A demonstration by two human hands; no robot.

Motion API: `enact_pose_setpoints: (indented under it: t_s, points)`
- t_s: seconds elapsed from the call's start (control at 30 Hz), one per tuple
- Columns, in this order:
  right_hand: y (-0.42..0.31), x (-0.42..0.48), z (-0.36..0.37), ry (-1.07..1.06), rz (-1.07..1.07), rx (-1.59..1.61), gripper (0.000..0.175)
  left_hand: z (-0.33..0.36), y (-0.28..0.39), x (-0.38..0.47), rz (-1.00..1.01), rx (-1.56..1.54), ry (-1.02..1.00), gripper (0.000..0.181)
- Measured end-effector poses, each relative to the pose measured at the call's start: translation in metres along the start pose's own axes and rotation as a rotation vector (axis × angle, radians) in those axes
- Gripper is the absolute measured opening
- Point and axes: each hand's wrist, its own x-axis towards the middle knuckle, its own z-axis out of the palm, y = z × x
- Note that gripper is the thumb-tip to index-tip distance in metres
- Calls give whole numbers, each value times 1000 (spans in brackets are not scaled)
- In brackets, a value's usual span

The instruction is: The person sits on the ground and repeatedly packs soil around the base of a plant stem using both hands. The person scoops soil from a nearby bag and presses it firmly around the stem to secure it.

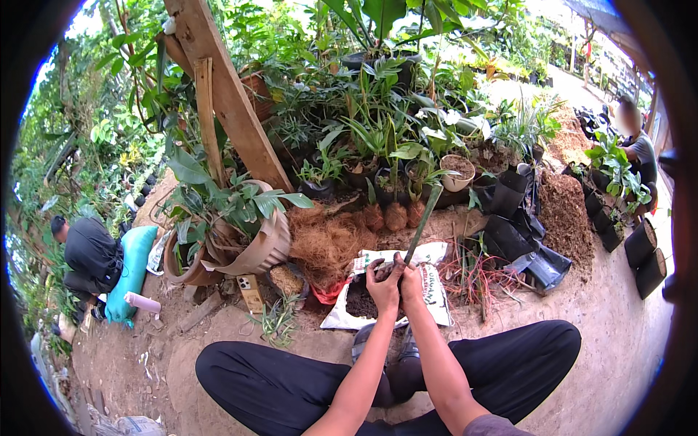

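Note:
A long, narrow green leaf or stem cutting (425,220) slants up and to the right from my hands. My right hand (410,284) is closed around its lower end. Pressed close beside it, my left hand (383,286) has soil-stained fingers curled about a dark clump of soil (384,272). The base of the cutting is hidden by the hands. Under them lies an open white printed sack (339,315), with loose dark soil (360,300) in its opening.
Coconut fibre (327,242) and coir-wrapped plants (396,217) lie beyond the sack. Left are a broken planter (259,248), a phone (250,293) and a tumbler (143,302). Right are reddish roots (482,278), black grow bags (504,240) and another person (646,152). A person (92,256) crouches far left.

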Motion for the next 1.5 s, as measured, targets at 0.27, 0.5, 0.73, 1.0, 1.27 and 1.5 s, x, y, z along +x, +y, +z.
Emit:
enact_pose_setpoints:
  t_s: [0.27, 0.5, 0.73, 1.0, 1.27, 1.5]
  points:
    - [-1, -3, 5, 124, 25, -146, 44, -17, -24, 15, -41, 117, 31, 51]
    - [-34, -10, 14, 121, 101, 15, 43, -24, -14, 20, -200, -146, -405, 54]
    - [-39, -11, 14, 72, 101, -24, 43, -11, -8, 9, 28, 59, -399, 51]
    - [-41, -11, 14, 123, 125, 12, 44, -13, -4, 16, -32, -55, -393, 56]
    - [-39, -2, 3, 65, 219, 19, 77, -11, 16, 21, 106, 323, -410, 55]
    - [-54, -17, 23, 54, 99, -487, 59, -13, 27, 25, -143, 107, -262, 61]
